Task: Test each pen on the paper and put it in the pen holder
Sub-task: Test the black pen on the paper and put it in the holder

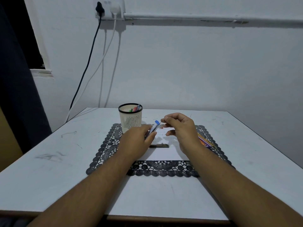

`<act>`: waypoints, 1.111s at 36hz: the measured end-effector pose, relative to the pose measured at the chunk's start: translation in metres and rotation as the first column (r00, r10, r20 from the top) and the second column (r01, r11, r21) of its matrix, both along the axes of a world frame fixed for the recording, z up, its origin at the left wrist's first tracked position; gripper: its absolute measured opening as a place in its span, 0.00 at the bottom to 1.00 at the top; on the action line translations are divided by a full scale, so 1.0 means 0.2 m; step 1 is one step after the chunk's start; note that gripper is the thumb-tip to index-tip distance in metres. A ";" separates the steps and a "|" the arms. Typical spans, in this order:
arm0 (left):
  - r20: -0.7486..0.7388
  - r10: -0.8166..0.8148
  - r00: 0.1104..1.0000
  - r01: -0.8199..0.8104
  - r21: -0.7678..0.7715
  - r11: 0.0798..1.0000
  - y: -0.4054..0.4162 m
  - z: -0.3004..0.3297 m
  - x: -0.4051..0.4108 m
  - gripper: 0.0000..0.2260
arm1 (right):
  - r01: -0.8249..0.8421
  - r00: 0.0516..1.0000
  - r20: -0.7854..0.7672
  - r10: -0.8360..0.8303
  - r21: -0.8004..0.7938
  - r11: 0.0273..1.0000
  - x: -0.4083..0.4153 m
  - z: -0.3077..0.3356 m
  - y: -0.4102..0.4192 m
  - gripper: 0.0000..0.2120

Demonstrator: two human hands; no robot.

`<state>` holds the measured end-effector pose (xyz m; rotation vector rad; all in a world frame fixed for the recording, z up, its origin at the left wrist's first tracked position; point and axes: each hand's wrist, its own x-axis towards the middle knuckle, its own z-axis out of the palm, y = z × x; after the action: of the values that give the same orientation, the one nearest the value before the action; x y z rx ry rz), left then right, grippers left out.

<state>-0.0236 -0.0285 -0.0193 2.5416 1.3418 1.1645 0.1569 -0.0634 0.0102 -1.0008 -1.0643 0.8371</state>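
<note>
Left hand grips a clear-barrel pen w/ blue cap, fingers curled round the lower barrel; pen is tilted, capped end up and toward the right, held above the paper. Right hand hovers just beside the pen's top, thumb and forefinger pinched together near the blue cap; whether they hold anything (maybe sth thin) can't be told, too small. Other fingers loosely curled.

Paper lies flat on a black lace-pattern mat, approx. centre of the mat. A dark pen lies on the paper, crosswise, between the two wrists. Faint marks on the paper's far part, not legible.

Pen holder, cream slotted cup w/ black rim, stands upright on the mat's far-left corner, just beyond the left hand. A few pens already inside it: red, green, blue tops showing at the rim.

More pens/pencils lie bunched on the mat's right side, partly hidden behind the right wrist; yellow, orange, purple visible.

All of it sits on a white table w/ scuff marks, against a white wall.
</note>
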 end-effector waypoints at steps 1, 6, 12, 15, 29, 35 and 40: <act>0.002 -0.003 1.000 0.003 -0.002 1.000 0.00 0.00 0.00 0.13 | 0.002 1.000 -0.003 -0.002 -0.002 1.000 0.00 0.00 0.00 0.02; 0.024 -0.010 1.000 0.010 -0.014 1.000 0.00 0.00 0.01 0.14 | 0.018 1.000 -0.003 -0.018 -0.003 1.000 0.00 0.01 0.00 0.02; 0.033 -0.017 0.999 0.018 -0.029 0.999 -0.01 0.00 0.01 0.14 | 0.042 0.999 -0.003 -0.042 0.021 0.999 0.01 0.03 -0.02 0.02; 0.043 -0.023 0.999 0.025 -0.043 0.999 -0.02 0.01 0.01 0.13 | 0.076 0.997 -0.011 -0.076 0.025 0.997 0.02 0.04 -0.02 0.02; 0.360 -0.042 0.932 0.067 -0.056 0.996 -0.06 0.02 0.07 0.08 | 0.137 0.950 -0.279 -0.142 -0.035 0.990 0.10 0.05 0.00 0.03; 0.746 -0.150 0.649 0.293 -0.063 0.954 -0.10 0.11 0.09 0.04 | 0.102 0.947 -0.300 -0.112 -0.049 0.994 0.10 0.02 0.02 0.02; 0.730 -0.170 0.662 0.305 -0.056 0.951 -0.08 0.11 0.09 0.08 | 0.103 0.951 -0.285 -0.117 -0.064 0.993 0.09 0.02 0.03 0.02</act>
<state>-0.0061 -0.0436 0.0032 1.7254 0.8198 1.6388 0.1741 -0.0564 0.0137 -0.9360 -0.7352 0.8895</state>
